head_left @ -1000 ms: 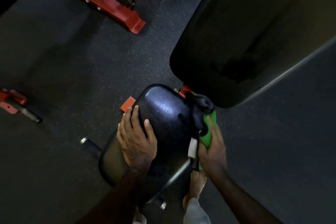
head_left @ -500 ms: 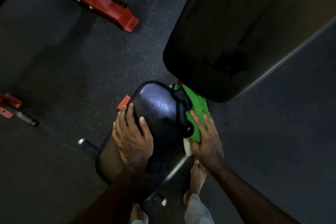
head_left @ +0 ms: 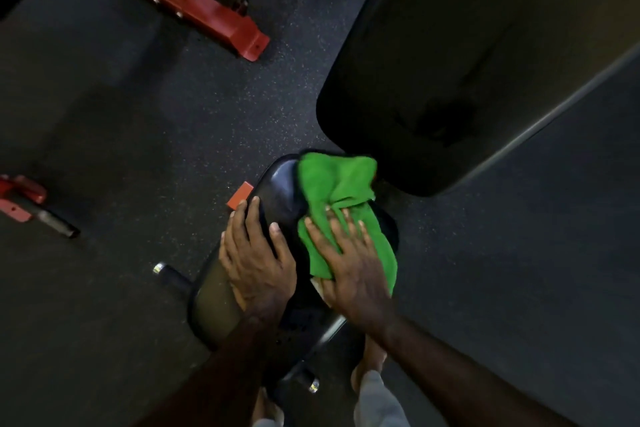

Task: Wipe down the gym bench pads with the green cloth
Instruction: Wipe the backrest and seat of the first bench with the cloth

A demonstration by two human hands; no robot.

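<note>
Head view, single frame.

Item 1: seat pad [head_left: 280, 184], black, glossy, rounded, at about 6 o'clock from frame centre, running from lower left up toward centre.

Item 2: green cloth [head_left: 334, 191], crumpled, spread over the far right part of the seat pad, its upper edge reaching the lower corner of the back pad.

Item 3: back pad [head_left: 467, 45], black, large, filling the 1 to 3 o'clock region, its rounded lower end just beside the seat pad.

Item 4: right hand [head_left: 353, 263], fingers straight and spread, palm down, pressing flat on the near part of the green cloth; released, not clenched.

Item 5: left hand [head_left: 256, 253], at 9 o'clock of the right hand, fingers straight and laid flat over the left edge of the seat pad; likewise unclenched, holding nothing.

Item 6: red frame feet [head_left: 194, 3], at 11 o'clock on the dark speckled floor [head_left: 138, 135], well apart from the bench.

Item 7: red bracket with dark handle [head_left: 24, 199], at 9 o'clock, frame edge.

Item 8: bare foot [head_left: 370, 367], at 6 o'clock, below the right wrist, beside grey trouser fabric.
</note>
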